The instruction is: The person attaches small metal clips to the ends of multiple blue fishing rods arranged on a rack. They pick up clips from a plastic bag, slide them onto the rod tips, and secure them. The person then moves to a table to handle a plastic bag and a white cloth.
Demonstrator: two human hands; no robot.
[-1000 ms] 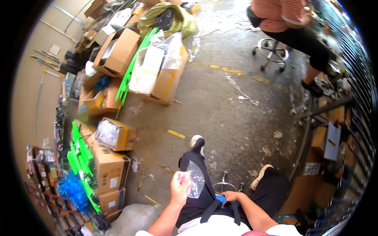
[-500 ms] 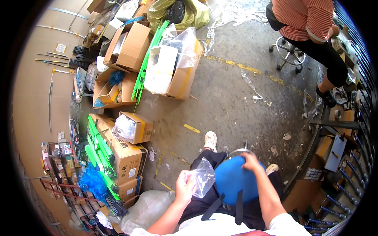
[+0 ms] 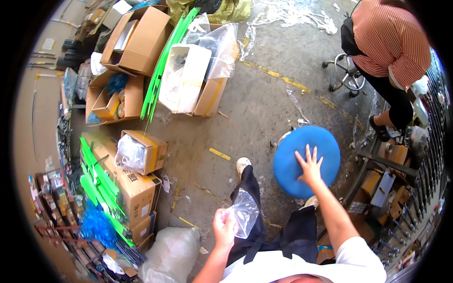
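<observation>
A round blue stool seat [image 3: 287,160] stands in front of my legs, to the right. My right hand [image 3: 309,168] lies on top of it with its fingers spread wide. Close to my left thigh, my left hand [image 3: 223,227] is closed around the gathered end of a clear plastic bag [image 3: 246,214]. The rest of the bag puffs out to the right of the fingers and looks see-through. Most of the stool's base is hidden under the seat.
Cardboard boxes [image 3: 137,193] line the left side, topped by green strips [image 3: 101,181]. A large white sack [image 3: 172,252] lies by my left arm. At the upper right a person in a striped top [image 3: 389,42] is beside a wheeled stool [image 3: 349,78]. Racked rods [image 3: 415,200] run along the right.
The blue seat has moved from between my legs forward and right. My right hand went from gripping its edge to lying spread on top. My left hand still holds the bag.
</observation>
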